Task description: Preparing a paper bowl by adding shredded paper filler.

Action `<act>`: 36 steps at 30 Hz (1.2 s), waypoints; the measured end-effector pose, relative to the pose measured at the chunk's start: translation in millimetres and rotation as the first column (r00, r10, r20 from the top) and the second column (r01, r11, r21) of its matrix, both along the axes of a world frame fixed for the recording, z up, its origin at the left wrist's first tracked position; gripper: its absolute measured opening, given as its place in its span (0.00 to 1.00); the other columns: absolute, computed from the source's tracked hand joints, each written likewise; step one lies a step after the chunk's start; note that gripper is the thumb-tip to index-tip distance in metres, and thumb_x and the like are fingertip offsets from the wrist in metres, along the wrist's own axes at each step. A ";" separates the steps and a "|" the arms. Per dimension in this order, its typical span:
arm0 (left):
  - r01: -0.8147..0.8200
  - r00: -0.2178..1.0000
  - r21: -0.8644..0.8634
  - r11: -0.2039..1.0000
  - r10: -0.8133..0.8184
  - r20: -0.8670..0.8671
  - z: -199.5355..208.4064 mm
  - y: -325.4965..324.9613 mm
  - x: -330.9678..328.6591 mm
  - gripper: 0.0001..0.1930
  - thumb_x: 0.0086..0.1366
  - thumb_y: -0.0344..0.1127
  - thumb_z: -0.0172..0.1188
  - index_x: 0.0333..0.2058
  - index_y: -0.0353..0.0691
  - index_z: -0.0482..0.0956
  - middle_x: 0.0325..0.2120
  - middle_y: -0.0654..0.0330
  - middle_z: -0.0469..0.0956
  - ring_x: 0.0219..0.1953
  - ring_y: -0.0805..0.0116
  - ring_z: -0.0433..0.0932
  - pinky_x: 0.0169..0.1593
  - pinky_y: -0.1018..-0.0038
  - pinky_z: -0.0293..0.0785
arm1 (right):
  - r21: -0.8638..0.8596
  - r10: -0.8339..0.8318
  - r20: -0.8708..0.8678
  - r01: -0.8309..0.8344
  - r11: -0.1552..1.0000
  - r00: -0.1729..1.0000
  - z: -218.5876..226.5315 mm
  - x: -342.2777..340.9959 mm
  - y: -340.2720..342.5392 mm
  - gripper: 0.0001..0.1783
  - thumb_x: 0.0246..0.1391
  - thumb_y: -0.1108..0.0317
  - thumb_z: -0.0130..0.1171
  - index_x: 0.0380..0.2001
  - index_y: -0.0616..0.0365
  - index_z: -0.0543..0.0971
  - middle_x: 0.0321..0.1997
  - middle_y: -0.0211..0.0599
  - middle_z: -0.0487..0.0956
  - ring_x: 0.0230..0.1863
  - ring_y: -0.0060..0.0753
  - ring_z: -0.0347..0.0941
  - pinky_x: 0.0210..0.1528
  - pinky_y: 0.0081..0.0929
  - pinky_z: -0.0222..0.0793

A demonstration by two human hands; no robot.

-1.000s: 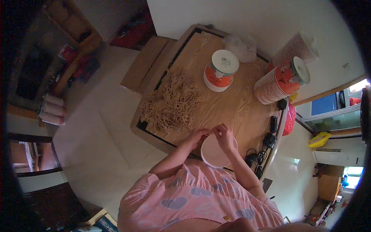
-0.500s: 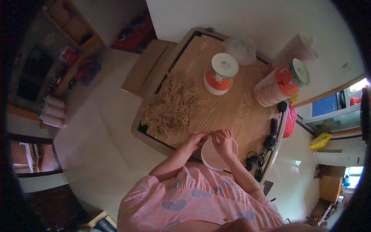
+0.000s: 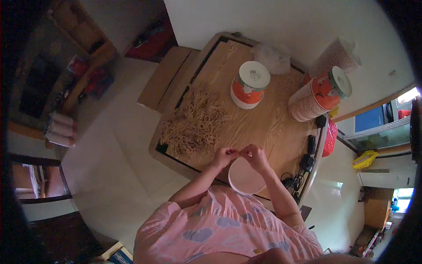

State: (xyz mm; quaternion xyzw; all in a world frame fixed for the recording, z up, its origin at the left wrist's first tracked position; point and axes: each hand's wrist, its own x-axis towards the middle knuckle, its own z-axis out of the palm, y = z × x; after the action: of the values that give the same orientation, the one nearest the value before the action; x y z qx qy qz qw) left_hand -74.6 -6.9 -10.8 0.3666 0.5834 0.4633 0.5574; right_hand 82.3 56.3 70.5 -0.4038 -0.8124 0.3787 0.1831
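Observation:
A round white paper tub sits at the table's near edge, close against my body, its open mouth facing up. At its far rim my left hand is closed with its fingertips pinched together. Beside it, my right hand is also pinched, thumb against fingers, its fingertips close to the left ones. Whatever lies between the fingertips is too small to make out. Beyond my left hand a tangled heap of tan cords lies on the wooden tabletop.
Upside-down tubs with orange and green print stand at the table's far middle. Tall stacks of nested tubs rise at the right. Black adapters and cables lie along the right edge. A clear plastic bag rests at the back.
My right hand has shifted slightly up and to the right, off the tub's mouth, so more of its inside shows. Both hands stay near the far rim.

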 end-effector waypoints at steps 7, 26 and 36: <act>-0.069 0.994 -0.005 0.998 0.069 0.082 -0.3 3.1 -2.0 0.11 0.52 0.34 0.61 0.33 0.35 0.78 0.27 0.61 0.78 0.27 0.77 0.75 0.33 0.79 0.71 | -0.067 -0.034 -0.069 0.030 0.997 0.997 3.6 -5.1 0.3 0.02 0.41 0.76 0.56 0.23 0.62 0.76 0.25 0.39 0.75 0.28 0.33 0.73 0.33 0.25 0.71; 0.079 0.945 0.089 0.993 -0.046 -0.323 27.3 1.5 -1.1 0.08 0.50 0.33 0.62 0.28 0.37 0.78 0.21 0.62 0.77 0.25 0.76 0.74 0.30 0.78 0.71 | 0.079 -0.052 -0.027 0.054 0.995 0.998 -2.2 -5.2 0.1 0.02 0.38 0.76 0.57 0.21 0.61 0.76 0.23 0.38 0.74 0.26 0.35 0.73 0.31 0.25 0.70; -0.038 0.984 0.149 0.988 0.063 -0.167 5.6 0.0 -2.0 0.13 0.52 0.38 0.62 0.34 0.37 0.77 0.28 0.60 0.78 0.29 0.75 0.76 0.34 0.78 0.72 | 0.093 -0.047 -0.052 0.052 0.994 0.998 -4.3 -5.5 -1.1 0.03 0.38 0.75 0.58 0.21 0.61 0.76 0.23 0.38 0.75 0.25 0.34 0.73 0.28 0.25 0.69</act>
State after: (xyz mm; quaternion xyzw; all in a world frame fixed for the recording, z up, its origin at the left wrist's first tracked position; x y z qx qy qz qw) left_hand -76.6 -6.9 -5.1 0.4299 0.6029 0.4854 0.4649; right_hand 76.9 55.2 66.2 -0.4053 -0.8144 0.3449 0.2314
